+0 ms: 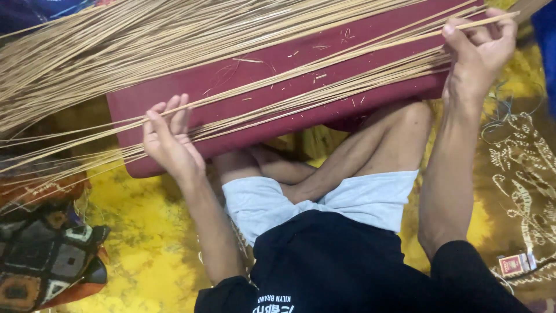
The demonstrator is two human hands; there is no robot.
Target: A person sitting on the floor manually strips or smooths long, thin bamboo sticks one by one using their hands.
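A long bundle of thin tan sticks (174, 35) lies across a dark red cushion (278, 87) in front of my crossed legs. My right hand (478, 55) at the upper right pinches the end of one or a few sticks between thumb and fingers. My left hand (169, 136) at the cushion's near left edge has its fingers spread against several sticks, a single stick (324, 61) running from it up to the right hand. Whether the left fingers grip a stick is unclear.
I sit on a yellow patterned cloth (145, 232). A patchwork fabric item (49, 255) lies at the lower left. A small red and white box (517, 264) rests on a brown embroidered mat (521, 174) at the right.
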